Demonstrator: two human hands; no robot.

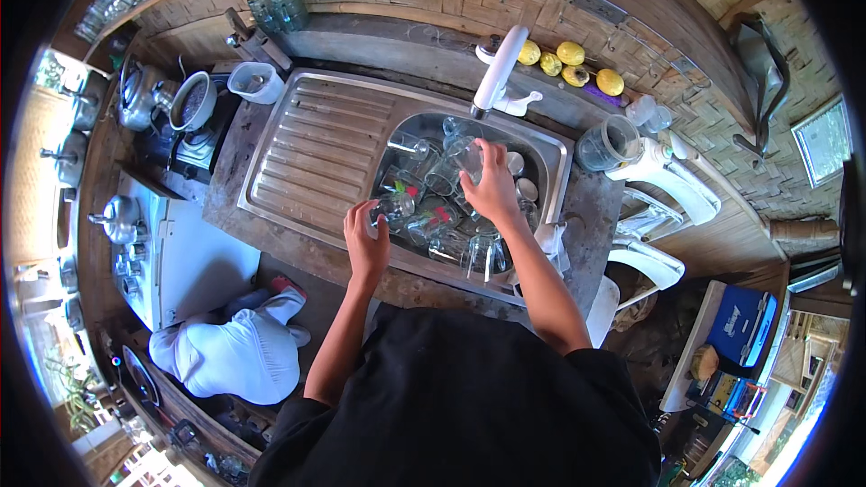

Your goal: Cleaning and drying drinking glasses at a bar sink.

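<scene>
Several clear drinking glasses and glass mugs (433, 220) fill the stainless steel sink basin (563, 169). My left hand (366, 237) is at the basin's left front edge, its fingers around the end of a clear glass (394, 205) lying sideways. Farther back, my right hand (492, 186) grips another clear glass (465, 154) above the pile. Behind it stands a white faucet (499, 74), its spout over the basin's back edge. Some glasses bear red and green prints. The ribbed steel drainboard (325, 149) lies to the left of the basin.
A white plastic tub (256, 83), a knife block (260, 47) and green glass jars (287, 8) stand back left. Yellow fruits (570, 53) line the ledge. A large clear container (609, 143) stands right of the sink. Another person (237, 355) bends low at the left.
</scene>
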